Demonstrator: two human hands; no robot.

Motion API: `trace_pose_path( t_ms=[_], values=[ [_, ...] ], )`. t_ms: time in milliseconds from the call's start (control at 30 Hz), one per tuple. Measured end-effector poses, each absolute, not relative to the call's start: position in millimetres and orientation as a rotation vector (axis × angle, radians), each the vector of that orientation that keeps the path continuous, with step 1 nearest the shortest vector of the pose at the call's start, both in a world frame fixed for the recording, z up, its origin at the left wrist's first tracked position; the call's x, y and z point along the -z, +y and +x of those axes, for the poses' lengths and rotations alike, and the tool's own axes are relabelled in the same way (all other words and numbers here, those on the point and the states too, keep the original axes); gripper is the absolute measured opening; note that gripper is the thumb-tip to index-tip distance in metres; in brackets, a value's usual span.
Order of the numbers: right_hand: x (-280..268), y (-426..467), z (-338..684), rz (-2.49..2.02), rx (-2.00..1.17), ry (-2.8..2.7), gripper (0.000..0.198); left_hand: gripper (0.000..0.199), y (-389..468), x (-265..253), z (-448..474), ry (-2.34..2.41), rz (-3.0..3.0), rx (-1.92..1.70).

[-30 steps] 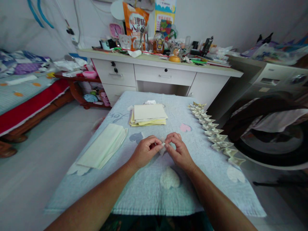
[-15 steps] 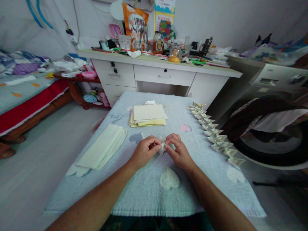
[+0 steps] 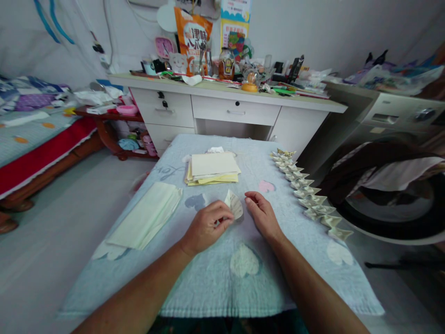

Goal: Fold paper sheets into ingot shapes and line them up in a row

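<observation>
Over the middle of the cloth-covered table (image 3: 205,278), my left hand (image 3: 210,225) pinches a small folded piece of paper (image 3: 235,205) by its lower left side. The paper is pale, with a pointed white tip at the top and a rounded, creased face to the right. Just right of it, my right hand (image 3: 263,214) is apart from the paper, fingers loosely curved and holding nothing. Beyond the hands lies a stack of cream and yellow paper sheets (image 3: 215,165). Pale green sheets (image 3: 146,215) lie to the left.
A row of folded paper pieces (image 3: 306,192) runs along the table's right side. Behind stands a white desk (image 3: 236,109) with a cluttered top. A washing machine (image 3: 385,139) with clothes in its open door is at right, a bed (image 3: 41,130) at left.
My right hand has let go of the paper and moved a little right. The paper, pinched between both hands before, now shows a wider creased face in my left hand.
</observation>
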State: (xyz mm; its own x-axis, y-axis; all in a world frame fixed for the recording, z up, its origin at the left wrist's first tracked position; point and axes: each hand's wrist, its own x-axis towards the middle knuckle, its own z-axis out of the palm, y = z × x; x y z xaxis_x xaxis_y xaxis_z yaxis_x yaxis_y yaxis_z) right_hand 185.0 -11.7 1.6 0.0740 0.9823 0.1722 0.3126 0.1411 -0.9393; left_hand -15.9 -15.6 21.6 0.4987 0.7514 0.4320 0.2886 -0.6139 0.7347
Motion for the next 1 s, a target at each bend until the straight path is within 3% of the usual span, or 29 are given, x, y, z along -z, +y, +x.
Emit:
trace_pose_path(
  t_ms=[167,367,667,800,1000],
  values=[
    [0.7,-8.5,179.9,-1.205,-1.12,-1.347,0.032,0.018,-21.0,-17.6,-13.2,0.764,2.522,-0.901],
    [2.4,-8.8,175.6,-1.149,-1.107,-1.349,0.018,0.014,-26.5,-19.2,-12.7,0.73,2.629,-0.803],
    [-0.2,-16.0,170.6,-1.233,-0.723,-1.538,0.001,0.015,-24.1,-14.1,-8.7,1.006,2.356,-1.155],
    [-1.9,-20.6,166.6,-1.232,-0.526,-1.694,0.008,0.028,-21.7,-13.7,-5.6,1.104,2.329,-1.198],
    [-5.8,-24.9,163.6,-1.125,-0.484,-1.825,0.009,0.026,-19.2,-10.9,-2.5,1.143,2.325,-1.212]
  ],
)
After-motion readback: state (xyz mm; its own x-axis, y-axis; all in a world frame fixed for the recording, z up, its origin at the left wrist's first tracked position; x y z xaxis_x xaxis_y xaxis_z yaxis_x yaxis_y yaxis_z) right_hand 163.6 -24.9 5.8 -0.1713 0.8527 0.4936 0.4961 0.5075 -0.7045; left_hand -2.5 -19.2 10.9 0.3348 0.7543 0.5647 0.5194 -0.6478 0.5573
